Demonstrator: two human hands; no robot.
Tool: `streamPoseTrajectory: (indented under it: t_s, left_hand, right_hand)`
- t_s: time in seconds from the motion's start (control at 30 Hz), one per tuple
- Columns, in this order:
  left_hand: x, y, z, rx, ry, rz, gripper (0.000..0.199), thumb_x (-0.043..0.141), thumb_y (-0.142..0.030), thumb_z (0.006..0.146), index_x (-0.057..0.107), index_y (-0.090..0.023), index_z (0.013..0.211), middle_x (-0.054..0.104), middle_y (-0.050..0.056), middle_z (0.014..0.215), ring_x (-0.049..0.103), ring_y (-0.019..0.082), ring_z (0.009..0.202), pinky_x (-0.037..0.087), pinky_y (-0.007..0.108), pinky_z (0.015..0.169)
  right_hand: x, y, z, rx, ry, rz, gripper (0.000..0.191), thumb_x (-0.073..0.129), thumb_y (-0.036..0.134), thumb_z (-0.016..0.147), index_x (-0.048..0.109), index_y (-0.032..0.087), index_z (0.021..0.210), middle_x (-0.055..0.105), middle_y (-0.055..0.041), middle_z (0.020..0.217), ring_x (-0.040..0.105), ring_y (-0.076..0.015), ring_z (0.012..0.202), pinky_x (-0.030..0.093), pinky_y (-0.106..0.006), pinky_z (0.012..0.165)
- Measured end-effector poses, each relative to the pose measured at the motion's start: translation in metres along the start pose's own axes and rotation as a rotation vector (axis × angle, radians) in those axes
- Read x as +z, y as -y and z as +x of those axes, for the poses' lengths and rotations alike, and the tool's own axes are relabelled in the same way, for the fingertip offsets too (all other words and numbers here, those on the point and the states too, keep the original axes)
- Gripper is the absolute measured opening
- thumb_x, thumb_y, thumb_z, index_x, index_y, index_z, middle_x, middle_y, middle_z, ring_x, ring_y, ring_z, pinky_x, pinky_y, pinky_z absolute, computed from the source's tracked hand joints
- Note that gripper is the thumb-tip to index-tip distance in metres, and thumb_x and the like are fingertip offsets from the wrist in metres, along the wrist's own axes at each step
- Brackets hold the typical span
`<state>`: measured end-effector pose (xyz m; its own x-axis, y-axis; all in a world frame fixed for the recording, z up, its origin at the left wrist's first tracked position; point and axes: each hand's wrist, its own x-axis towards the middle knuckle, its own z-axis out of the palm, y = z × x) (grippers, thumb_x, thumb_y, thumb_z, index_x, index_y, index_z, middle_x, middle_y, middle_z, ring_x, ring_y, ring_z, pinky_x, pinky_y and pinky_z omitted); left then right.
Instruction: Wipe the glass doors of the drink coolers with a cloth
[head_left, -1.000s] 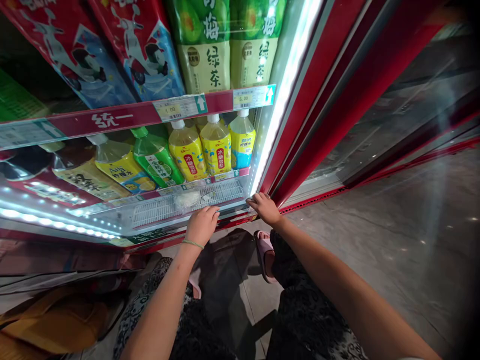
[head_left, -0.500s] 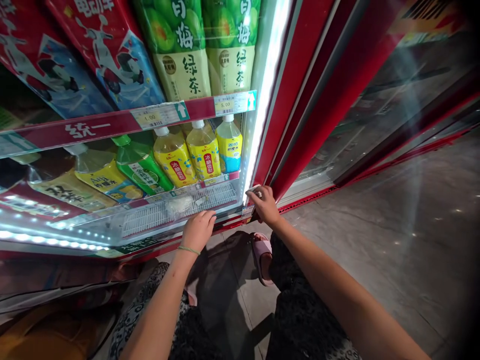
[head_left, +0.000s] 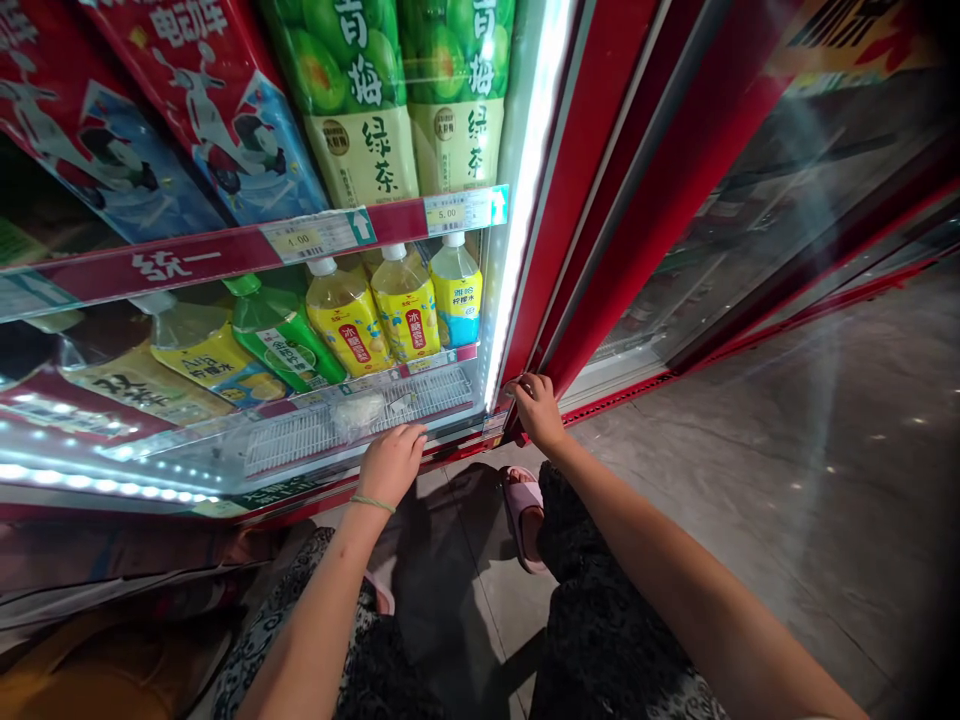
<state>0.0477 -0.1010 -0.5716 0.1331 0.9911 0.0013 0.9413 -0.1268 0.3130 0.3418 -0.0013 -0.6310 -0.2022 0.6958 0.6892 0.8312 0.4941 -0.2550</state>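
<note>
Right hand (head_left: 537, 408) has shifted toward red frame (head_left: 559, 230); left hand (head_left: 391, 462) apart, by cooler (head_left: 300, 440); cannot tell either grip

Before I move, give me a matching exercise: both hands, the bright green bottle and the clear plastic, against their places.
1. Left hand
2. Right hand
3. Bright green bottle
4. Clear plastic

A. Beside the light strip's lower end
B. On the wire rack
C. In front of the rack
D. Between yellow-labelled bottles

Pairs: 1-C, 2-A, 3-D, 4-B

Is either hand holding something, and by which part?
Can't tell: the right hand is at the red frame, the left hand near the fridge, any grip hidden.
</note>
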Motion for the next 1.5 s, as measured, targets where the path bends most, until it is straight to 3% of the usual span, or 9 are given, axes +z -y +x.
streamPoseTrajectory:
  t_s: [0.2, 0.37, 0.5, 0.7, 0.83, 1.0, 1.17, 1.33, 1.5]
  left_hand:
    - [0.001, 0.001, 0.000, 0.001, -0.022, 0.010, 0.033, 0.045, -0.030, 0.105, 0.070, -0.027, 0.125, 0.075, 0.004, 0.122, 0.071, 0.025, 0.109, 0.056, 0.034, 0.090]
    - [0.003, -0.002, 0.001, -0.011, -0.009, 0.014, 0.032, 0.047, -0.029, 0.104, 0.071, -0.027, 0.124, 0.075, 0.004, 0.122, 0.072, 0.024, 0.107, 0.057, 0.033, 0.088]
    - [0.003, -0.004, 0.002, -0.007, -0.021, 0.006, 0.030, 0.048, -0.029, 0.104, 0.071, -0.027, 0.123, 0.075, 0.004, 0.122, 0.071, 0.024, 0.109, 0.056, 0.033, 0.091]
    - [0.000, -0.003, 0.001, -0.034, -0.014, 0.008, 0.029, 0.050, -0.029, 0.103, 0.071, -0.028, 0.122, 0.075, 0.003, 0.121, 0.071, 0.025, 0.108, 0.056, 0.035, 0.091]
    - [-0.002, 0.003, -0.001, -0.014, -0.033, -0.017, 0.031, 0.047, -0.030, 0.105, 0.070, -0.027, 0.125, 0.074, 0.004, 0.124, 0.071, 0.024, 0.110, 0.056, 0.033, 0.091]
    - [-0.005, 0.008, -0.004, -0.026, -0.036, -0.012, 0.030, 0.048, -0.029, 0.104, 0.069, -0.027, 0.125, 0.074, 0.004, 0.123, 0.070, 0.024, 0.111, 0.056, 0.034, 0.094]
    - [-0.008, 0.013, -0.008, -0.028, -0.038, -0.014, 0.032, 0.044, -0.032, 0.105, 0.068, -0.027, 0.126, 0.074, 0.004, 0.124, 0.070, 0.024, 0.111, 0.056, 0.033, 0.093]
    - [-0.010, 0.016, -0.011, -0.047, -0.025, -0.007, 0.032, 0.045, -0.031, 0.104, 0.070, -0.026, 0.124, 0.074, 0.005, 0.122, 0.070, 0.024, 0.109, 0.056, 0.034, 0.093]
    - [-0.015, 0.022, -0.014, -0.033, -0.057, -0.009, 0.035, 0.042, -0.033, 0.105, 0.069, -0.027, 0.126, 0.074, 0.005, 0.123, 0.070, 0.024, 0.108, 0.057, 0.035, 0.090]
  right_hand:
    - [0.000, 0.002, 0.002, 0.044, -0.067, 0.011, 0.030, 0.048, 0.016, 0.101, 0.072, 0.026, 0.117, 0.058, -0.0101, 0.119, 0.051, -0.0260, 0.112, 0.053, -0.042, 0.094]
    - [0.003, 0.013, -0.001, -0.083, 0.063, 0.062, 0.028, 0.055, 0.012, 0.097, 0.074, 0.029, 0.108, 0.063, -0.0077, 0.110, 0.055, -0.0235, 0.100, 0.054, -0.035, 0.084]
    - [0.006, 0.023, 0.001, -0.020, 0.011, 0.050, 0.036, 0.049, 0.013, 0.100, 0.067, 0.029, 0.127, 0.058, -0.0098, 0.122, 0.053, -0.0260, 0.114, 0.052, -0.042, 0.098]
    - [0.012, 0.039, -0.003, -0.240, 0.198, 0.080, 0.027, 0.058, 0.015, 0.099, 0.072, 0.029, 0.117, 0.064, -0.0079, 0.105, 0.054, -0.0226, 0.095, 0.054, -0.033, 0.081]
    - [0.015, 0.047, -0.001, -0.173, 0.166, 0.051, 0.036, 0.050, 0.016, 0.103, 0.064, 0.030, 0.134, 0.062, -0.0099, 0.116, 0.053, -0.0254, 0.110, 0.051, -0.038, 0.093]
    - [0.019, 0.048, 0.001, -0.367, 0.287, 0.083, 0.029, 0.053, 0.022, 0.104, 0.069, 0.033, 0.126, 0.064, -0.0040, 0.105, 0.055, -0.0200, 0.092, 0.051, -0.031, 0.081]
    - [0.018, 0.056, 0.005, -0.229, 0.176, 0.084, 0.035, 0.044, 0.022, 0.107, 0.064, 0.028, 0.135, 0.062, -0.0078, 0.113, 0.054, -0.0226, 0.106, 0.048, -0.034, 0.095]
    - [0.025, 0.062, 0.003, -0.374, 0.293, 0.161, 0.027, 0.052, 0.023, 0.105, 0.070, 0.030, 0.124, 0.065, -0.0041, 0.105, 0.056, -0.0187, 0.091, 0.050, -0.030, 0.083]
    - [0.026, 0.071, 0.005, -0.176, 0.157, 0.133, 0.032, 0.048, 0.022, 0.106, 0.066, 0.030, 0.131, 0.063, -0.0061, 0.109, 0.058, -0.0215, 0.102, 0.050, -0.034, 0.090]
